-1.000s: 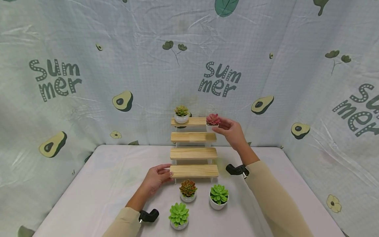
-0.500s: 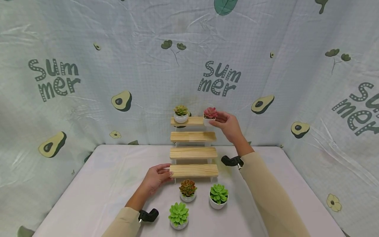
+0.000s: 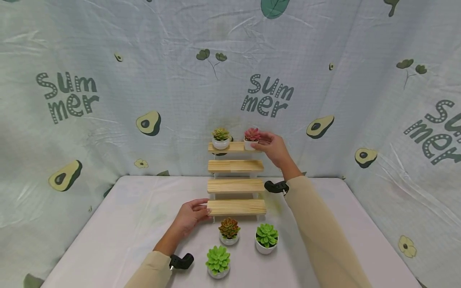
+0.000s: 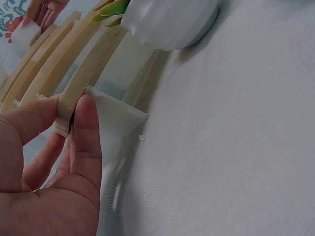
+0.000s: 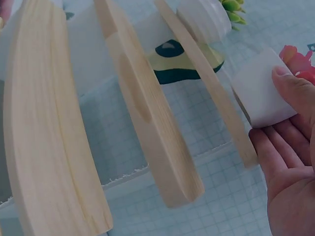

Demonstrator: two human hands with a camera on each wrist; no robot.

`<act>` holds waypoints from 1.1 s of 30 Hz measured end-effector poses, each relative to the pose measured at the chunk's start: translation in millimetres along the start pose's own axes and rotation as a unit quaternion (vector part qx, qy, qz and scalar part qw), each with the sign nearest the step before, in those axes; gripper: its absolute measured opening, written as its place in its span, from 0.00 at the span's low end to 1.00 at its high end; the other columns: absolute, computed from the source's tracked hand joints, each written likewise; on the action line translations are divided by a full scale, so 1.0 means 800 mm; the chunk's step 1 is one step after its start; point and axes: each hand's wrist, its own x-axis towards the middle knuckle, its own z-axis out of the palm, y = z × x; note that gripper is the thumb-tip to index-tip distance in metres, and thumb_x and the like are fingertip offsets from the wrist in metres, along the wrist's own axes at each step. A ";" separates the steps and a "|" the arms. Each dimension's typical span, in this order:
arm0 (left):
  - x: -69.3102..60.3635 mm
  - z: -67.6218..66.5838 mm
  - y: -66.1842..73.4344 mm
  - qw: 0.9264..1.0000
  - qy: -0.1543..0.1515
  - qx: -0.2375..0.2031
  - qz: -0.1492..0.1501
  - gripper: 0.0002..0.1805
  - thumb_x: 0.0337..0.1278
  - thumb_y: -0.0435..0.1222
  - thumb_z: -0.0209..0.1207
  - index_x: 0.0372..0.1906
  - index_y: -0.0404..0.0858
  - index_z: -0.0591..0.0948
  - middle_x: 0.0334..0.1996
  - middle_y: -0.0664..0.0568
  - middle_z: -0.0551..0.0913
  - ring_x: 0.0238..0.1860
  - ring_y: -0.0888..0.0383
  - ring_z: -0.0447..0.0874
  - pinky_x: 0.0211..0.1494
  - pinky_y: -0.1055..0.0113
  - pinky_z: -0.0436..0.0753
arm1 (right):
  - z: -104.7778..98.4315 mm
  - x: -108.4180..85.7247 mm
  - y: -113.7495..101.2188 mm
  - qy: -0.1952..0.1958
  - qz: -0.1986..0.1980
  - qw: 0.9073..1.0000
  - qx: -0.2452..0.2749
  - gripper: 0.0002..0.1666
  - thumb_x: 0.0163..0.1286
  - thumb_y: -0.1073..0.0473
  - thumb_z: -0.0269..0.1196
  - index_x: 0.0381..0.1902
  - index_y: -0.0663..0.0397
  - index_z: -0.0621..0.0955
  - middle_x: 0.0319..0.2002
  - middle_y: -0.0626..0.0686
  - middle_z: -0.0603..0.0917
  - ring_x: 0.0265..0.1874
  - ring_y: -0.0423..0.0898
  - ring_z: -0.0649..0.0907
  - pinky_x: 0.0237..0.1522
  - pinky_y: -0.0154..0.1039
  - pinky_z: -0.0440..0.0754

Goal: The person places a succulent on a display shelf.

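A wooden tiered shelf (image 3: 235, 207) stands at the middle of the table. At its lowest step, my left hand (image 3: 190, 218) pinches the left end of the board between thumb and fingers, plain in the left wrist view. Up at the top step, my right hand (image 3: 274, 149) holds a pink succulent in a white square pot (image 3: 251, 145) by the pot's sides, at the right part of the board. In the right wrist view the pot's base (image 5: 241, 105) is right at the top board, slightly tilted; whether it rests fully there I cannot tell. A yellow-green succulent (image 3: 221, 138) sits at that board's left end.
In front of the shelf stand a reddish-brown succulent (image 3: 229, 229), a bright green one (image 3: 217, 260) and another green one (image 3: 267, 237), all in white pots. A printed cloth (image 3: 187, 92) hangs close behind the shelf.
My right hand has moved left and slightly up with the pink succulent, from the top board's right end to further in over it. My left hand has stayed on the lowest board.
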 end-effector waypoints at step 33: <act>-0.005 0.000 0.004 1.000 -0.012 -0.004 0.000 0.26 0.65 0.22 0.61 0.67 0.24 0.73 0.41 0.44 0.87 0.38 0.56 0.88 0.44 0.63 0.92 | -0.004 0.014 -0.002 -0.014 0.006 1.000 -0.026 0.37 0.68 0.60 0.72 0.72 0.60 0.73 0.66 0.62 0.79 0.67 0.55 0.79 0.71 0.51 0.78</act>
